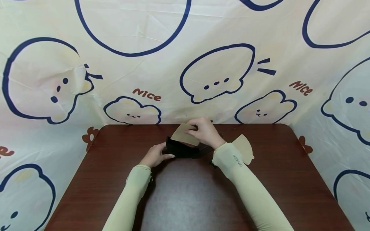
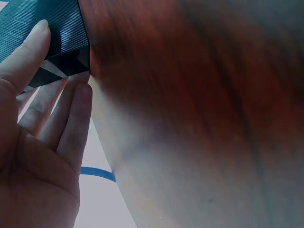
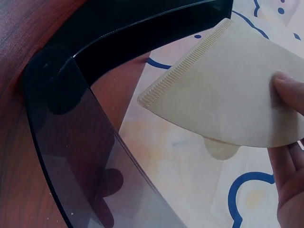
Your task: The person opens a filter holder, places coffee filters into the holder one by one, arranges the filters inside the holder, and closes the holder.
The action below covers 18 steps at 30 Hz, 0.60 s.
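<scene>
In the head view, a black box (image 1: 180, 151) stands near the table's far edge. My left hand (image 1: 154, 156) grips its left end; the left wrist view shows the thumb on the ribbed face (image 2: 69, 28) and the fingers along another side. Above the box, my right hand (image 1: 206, 132) pinches fan-shaped tan paper coffee filters (image 3: 209, 90) by the wide end, the crimped narrow edge turned toward the box. Whether it is one filter or a thin stack I cannot tell. A smoky see-through lid (image 3: 90, 156) hangs open from the box in the right wrist view.
Another tan coffee filter (image 1: 243, 148) lies on the brown table (image 1: 185, 195), right of the box and partly behind my right sleeve. A cartoon-printed cloth (image 1: 162, 70) rises right behind the table's far edge and along both sides.
</scene>
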{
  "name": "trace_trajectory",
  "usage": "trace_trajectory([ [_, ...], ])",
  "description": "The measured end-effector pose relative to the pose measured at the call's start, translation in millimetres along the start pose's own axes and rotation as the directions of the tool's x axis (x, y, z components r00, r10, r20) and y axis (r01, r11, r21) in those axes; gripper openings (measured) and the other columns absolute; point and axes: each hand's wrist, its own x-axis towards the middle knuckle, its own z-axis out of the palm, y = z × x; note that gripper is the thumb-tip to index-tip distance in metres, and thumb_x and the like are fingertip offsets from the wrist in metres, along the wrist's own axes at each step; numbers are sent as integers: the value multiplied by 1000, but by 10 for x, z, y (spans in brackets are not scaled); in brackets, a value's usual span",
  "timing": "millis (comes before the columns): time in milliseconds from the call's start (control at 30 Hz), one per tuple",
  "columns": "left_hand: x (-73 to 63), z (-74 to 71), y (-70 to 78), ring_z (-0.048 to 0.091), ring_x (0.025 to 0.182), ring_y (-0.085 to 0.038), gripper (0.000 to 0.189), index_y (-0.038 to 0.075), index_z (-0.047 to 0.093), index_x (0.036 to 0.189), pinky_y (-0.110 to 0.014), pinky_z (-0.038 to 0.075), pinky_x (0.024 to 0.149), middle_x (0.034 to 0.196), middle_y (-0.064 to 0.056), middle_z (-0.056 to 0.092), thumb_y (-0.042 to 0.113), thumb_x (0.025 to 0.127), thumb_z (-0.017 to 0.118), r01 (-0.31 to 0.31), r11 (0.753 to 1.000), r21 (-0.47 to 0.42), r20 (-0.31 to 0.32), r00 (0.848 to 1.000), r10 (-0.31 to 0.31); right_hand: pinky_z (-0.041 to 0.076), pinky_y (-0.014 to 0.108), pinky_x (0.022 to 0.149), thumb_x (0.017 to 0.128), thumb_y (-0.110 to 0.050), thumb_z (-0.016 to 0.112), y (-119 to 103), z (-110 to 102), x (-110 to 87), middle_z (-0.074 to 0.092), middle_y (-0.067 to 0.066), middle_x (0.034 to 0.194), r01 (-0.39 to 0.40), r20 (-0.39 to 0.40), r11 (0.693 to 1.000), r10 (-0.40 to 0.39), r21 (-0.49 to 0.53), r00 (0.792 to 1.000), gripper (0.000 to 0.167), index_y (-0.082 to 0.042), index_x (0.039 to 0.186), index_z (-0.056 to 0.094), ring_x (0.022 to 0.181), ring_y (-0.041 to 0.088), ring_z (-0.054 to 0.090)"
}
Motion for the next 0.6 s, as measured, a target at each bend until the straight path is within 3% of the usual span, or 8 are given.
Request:
trace_trajectory([
  [233,-1,-1,-8,69,113,-27,40,24,66,129,-51,54,99,117,-5,75,30,92,80,4,1000,14,-2,1000,-4,37,24,59,88,-12,84,2,75,21,66,-5,72,29,-5,999,-29,-36,1000,9,-15,84,76,62,11,47],
  [600,-10,-1,8,68,117,-28,43,24,66,132,-51,53,101,122,-5,74,29,92,80,11,1000,-6,-1,1000,-11,41,24,62,89,-13,83,-17,124,27,72,-4,78,37,5,998,-37,-49,999,5,-14,89,78,64,10,51],
])
